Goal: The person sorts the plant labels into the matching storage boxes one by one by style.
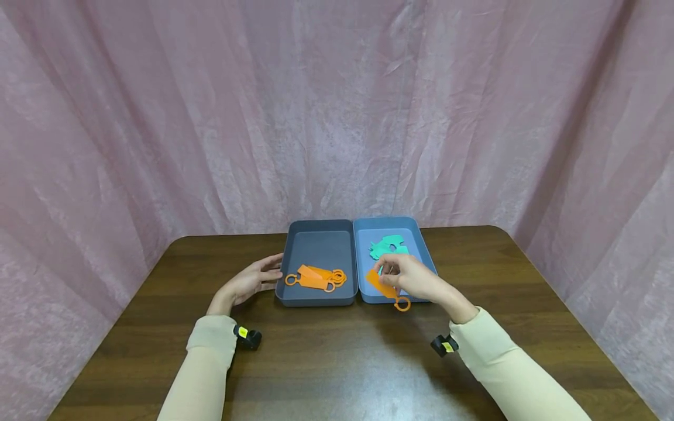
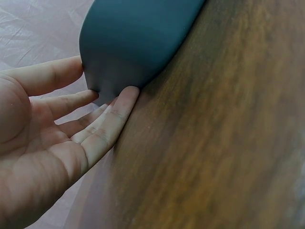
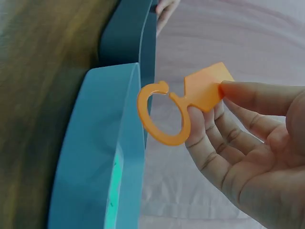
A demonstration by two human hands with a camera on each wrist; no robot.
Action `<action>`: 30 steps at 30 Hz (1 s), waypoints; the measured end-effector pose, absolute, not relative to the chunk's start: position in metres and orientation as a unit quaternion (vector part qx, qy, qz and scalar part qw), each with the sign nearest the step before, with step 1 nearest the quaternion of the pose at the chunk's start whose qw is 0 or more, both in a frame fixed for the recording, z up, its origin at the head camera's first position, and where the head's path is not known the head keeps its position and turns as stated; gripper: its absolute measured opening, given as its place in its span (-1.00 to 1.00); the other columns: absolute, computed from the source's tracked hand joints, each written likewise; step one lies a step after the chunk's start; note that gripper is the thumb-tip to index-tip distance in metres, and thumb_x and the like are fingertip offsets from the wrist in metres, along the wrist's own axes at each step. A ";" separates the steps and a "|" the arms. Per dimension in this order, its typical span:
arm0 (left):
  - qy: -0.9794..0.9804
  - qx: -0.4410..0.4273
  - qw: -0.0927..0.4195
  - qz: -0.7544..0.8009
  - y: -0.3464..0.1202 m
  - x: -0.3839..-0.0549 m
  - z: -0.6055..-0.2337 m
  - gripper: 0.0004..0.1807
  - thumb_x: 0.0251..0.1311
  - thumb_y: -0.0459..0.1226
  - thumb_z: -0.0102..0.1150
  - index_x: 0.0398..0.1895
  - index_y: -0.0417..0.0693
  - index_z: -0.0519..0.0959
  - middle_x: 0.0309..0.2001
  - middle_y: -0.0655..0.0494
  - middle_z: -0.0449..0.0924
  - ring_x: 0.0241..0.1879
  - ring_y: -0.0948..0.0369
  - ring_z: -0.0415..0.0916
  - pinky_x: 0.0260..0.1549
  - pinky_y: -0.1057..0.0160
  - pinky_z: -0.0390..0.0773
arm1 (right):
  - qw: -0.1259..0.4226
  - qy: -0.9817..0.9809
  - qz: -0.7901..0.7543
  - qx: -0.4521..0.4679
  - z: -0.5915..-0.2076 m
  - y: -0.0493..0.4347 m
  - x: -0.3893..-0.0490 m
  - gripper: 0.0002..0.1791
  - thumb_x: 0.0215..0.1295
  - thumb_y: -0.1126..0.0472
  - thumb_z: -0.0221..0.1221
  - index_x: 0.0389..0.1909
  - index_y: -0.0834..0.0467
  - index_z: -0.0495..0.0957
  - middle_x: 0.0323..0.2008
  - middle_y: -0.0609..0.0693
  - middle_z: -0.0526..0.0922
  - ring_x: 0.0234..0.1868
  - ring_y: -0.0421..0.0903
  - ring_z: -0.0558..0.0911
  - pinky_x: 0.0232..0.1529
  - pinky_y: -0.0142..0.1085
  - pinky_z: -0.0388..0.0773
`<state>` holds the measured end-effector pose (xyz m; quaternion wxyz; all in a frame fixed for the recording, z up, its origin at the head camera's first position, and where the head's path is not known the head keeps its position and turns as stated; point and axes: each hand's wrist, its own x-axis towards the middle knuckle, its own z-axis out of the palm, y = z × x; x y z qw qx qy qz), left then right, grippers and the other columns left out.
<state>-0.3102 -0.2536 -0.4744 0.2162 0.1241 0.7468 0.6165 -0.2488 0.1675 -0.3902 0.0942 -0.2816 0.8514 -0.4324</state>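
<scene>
My right hand (image 1: 408, 275) pinches an orange tag (image 3: 207, 88) between thumb and fingers, above the near part of the blue tray (image 1: 426, 257). The tag has a flat plate and an open ring at one end, which hangs toward me. Several turquoise tags (image 1: 392, 242) lie in the blue tray, partly hidden behind the hand. My left hand (image 1: 255, 279) touches the outer left wall of the dark grey tray (image 1: 321, 242) with fingers extended; in the left wrist view its fingertips rest against the tray's side. Several orange tags (image 1: 313, 280) lie overlapping in the grey tray's near half.
Both trays stand side by side near the back edge of the brown wooden table (image 1: 337, 362). A pink curtain (image 1: 337, 117) hangs right behind the table. Each wrist carries a small black camera, one at the left cuff (image 1: 247, 338) and one at the right.
</scene>
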 end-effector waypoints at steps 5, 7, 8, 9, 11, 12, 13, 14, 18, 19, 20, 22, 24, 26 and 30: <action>0.749 0.127 0.215 0.614 -0.256 -0.311 -0.475 -0.25 0.60 -0.37 -0.07 0.71 -0.14 -0.13 0.64 -0.28 -0.10 0.57 -0.24 0.01 0.44 -0.23 0.28 | 0.096 0.842 -0.452 -0.279 -0.378 0.154 -0.259 -0.86 0.46 0.39 0.19 -0.04 0.29 0.63 -0.29 0.12 0.63 -0.46 0.04 0.64 -0.33 0.02 0.73; 0.749 0.126 0.215 0.614 -0.256 -0.311 -0.475 -0.25 0.60 -0.37 -0.07 0.71 -0.14 -0.13 0.64 -0.28 -0.11 0.57 -0.24 0.00 0.45 -0.23 0.27 | 0.102 0.836 -0.464 -0.273 -0.374 0.147 -0.264 -0.84 0.47 0.38 0.19 -0.02 0.30 0.62 -0.27 0.14 0.64 -0.44 0.07 0.64 -0.30 0.05 0.73; 0.749 0.127 0.215 0.613 -0.257 -0.311 -0.475 -0.25 0.60 -0.37 -0.07 0.71 -0.14 -0.13 0.64 -0.28 -0.11 0.57 -0.24 0.00 0.45 -0.23 0.27 | 0.106 0.834 -0.469 -0.269 -0.372 0.143 -0.267 -0.84 0.47 0.37 0.20 -0.01 0.30 0.61 -0.26 0.15 0.64 -0.43 0.07 0.65 -0.30 0.05 0.73; 0.749 0.126 0.215 0.614 -0.257 -0.310 -0.475 -0.25 0.60 -0.37 -0.07 0.71 -0.14 -0.13 0.65 -0.28 -0.11 0.57 -0.24 0.01 0.45 -0.24 0.26 | 0.110 0.832 -0.473 -0.266 -0.371 0.139 -0.270 -0.84 0.48 0.37 0.20 0.00 0.30 0.61 -0.26 0.15 0.64 -0.43 0.08 0.65 -0.29 0.04 0.73; 0.749 0.127 0.216 0.614 -0.257 -0.310 -0.475 -0.25 0.61 -0.37 -0.08 0.71 -0.14 -0.14 0.65 -0.28 -0.12 0.57 -0.25 0.01 0.45 -0.24 0.26 | 0.122 0.828 -0.483 -0.258 -0.371 0.130 -0.276 -0.83 0.48 0.36 0.21 0.01 0.29 0.62 -0.26 0.15 0.65 -0.41 0.08 0.66 -0.28 0.05 0.74; 0.748 0.127 0.216 0.614 -0.257 -0.310 -0.475 -0.26 0.61 -0.37 -0.08 0.71 -0.14 -0.14 0.65 -0.28 -0.12 0.56 -0.25 0.02 0.45 -0.24 0.25 | 0.127 0.827 -0.485 -0.254 -0.370 0.126 -0.279 -0.82 0.48 0.36 0.22 0.03 0.29 0.62 -0.26 0.15 0.65 -0.41 0.07 0.67 -0.29 0.02 0.74; 0.748 0.128 0.217 0.614 -0.258 -0.310 -0.476 -0.25 0.61 -0.37 -0.08 0.71 -0.14 -0.14 0.65 -0.28 -0.12 0.56 -0.25 0.03 0.45 -0.24 0.26 | 0.131 0.825 -0.490 -0.249 -0.370 0.122 -0.282 -0.82 0.47 0.36 0.23 0.02 0.28 0.63 -0.27 0.15 0.65 -0.40 0.06 0.67 -0.31 -0.02 0.75; 0.748 0.129 0.218 0.614 -0.258 -0.311 -0.477 -0.25 0.61 -0.37 -0.08 0.71 -0.14 -0.14 0.65 -0.29 -0.12 0.56 -0.25 0.05 0.45 -0.24 0.26 | 0.134 0.823 -0.495 -0.243 -0.370 0.118 -0.284 -0.82 0.46 0.37 0.23 0.02 0.28 0.64 -0.28 0.15 0.65 -0.40 0.05 0.67 -0.31 -0.04 0.76; 0.746 0.132 0.218 0.615 -0.257 -0.312 -0.478 -0.25 0.61 -0.37 -0.08 0.71 -0.14 -0.14 0.65 -0.28 -0.12 0.55 -0.24 0.06 0.45 -0.23 0.27 | 0.138 0.812 -0.521 -0.222 -0.369 0.105 -0.294 -0.81 0.45 0.40 0.24 0.02 0.29 0.65 -0.29 0.16 0.67 -0.38 0.06 0.67 -0.33 -0.08 0.77; 0.746 0.132 0.218 0.615 -0.257 -0.312 -0.479 -0.26 0.61 -0.37 -0.08 0.71 -0.14 -0.14 0.64 -0.28 -0.11 0.55 -0.24 0.06 0.44 -0.23 0.27 | 0.138 0.810 -0.528 -0.216 -0.369 0.102 -0.297 -0.81 0.45 0.40 0.24 0.02 0.28 0.66 -0.30 0.17 0.67 -0.38 0.07 0.66 -0.31 -0.05 0.77; 0.746 0.132 0.217 0.615 -0.257 -0.312 -0.479 -0.26 0.61 -0.37 -0.08 0.71 -0.14 -0.14 0.64 -0.28 -0.11 0.55 -0.24 0.06 0.44 -0.23 0.28 | 0.139 0.808 -0.532 -0.212 -0.369 0.099 -0.300 -0.81 0.46 0.40 0.23 0.03 0.29 0.65 -0.29 0.17 0.67 -0.38 0.09 0.66 -0.29 -0.03 0.77; 0.747 0.129 0.216 0.616 -0.257 -0.312 -0.478 -0.26 0.61 -0.37 -0.07 0.71 -0.13 -0.13 0.64 -0.27 -0.10 0.56 -0.23 0.05 0.44 -0.22 0.28 | 0.139 0.811 -0.529 -0.206 -0.369 0.093 -0.305 -0.79 0.48 0.39 0.21 0.06 0.28 0.64 -0.28 0.16 0.68 -0.36 0.12 0.66 -0.25 0.00 0.77; 0.747 0.128 0.216 0.616 -0.257 -0.312 -0.478 -0.25 0.60 -0.37 -0.07 0.71 -0.13 -0.13 0.64 -0.27 -0.10 0.56 -0.24 0.05 0.44 -0.22 0.29 | 0.142 0.813 -0.528 -0.200 -0.369 0.087 -0.310 -0.78 0.49 0.39 0.20 0.09 0.28 0.63 -0.28 0.15 0.68 -0.33 0.14 0.66 -0.19 0.04 0.76; 0.745 0.128 0.217 0.617 -0.256 -0.313 -0.478 -0.25 0.60 -0.36 -0.07 0.71 -0.13 -0.13 0.64 -0.27 -0.10 0.56 -0.24 0.05 0.43 -0.21 0.30 | 0.140 0.819 -0.521 -0.197 -0.370 0.081 -0.314 -0.77 0.49 0.39 0.19 0.10 0.27 0.62 -0.28 0.15 0.69 -0.32 0.14 0.68 -0.18 0.05 0.75; 0.742 0.128 0.220 0.620 -0.256 -0.314 -0.479 -0.25 0.60 -0.36 -0.06 0.71 -0.14 -0.13 0.64 -0.28 -0.10 0.56 -0.24 0.05 0.43 -0.22 0.30 | 0.137 0.821 -0.519 -0.195 -0.373 0.071 -0.322 -0.75 0.48 0.40 0.19 0.11 0.27 0.61 -0.29 0.15 0.69 -0.34 0.09 0.68 -0.28 -0.10 0.77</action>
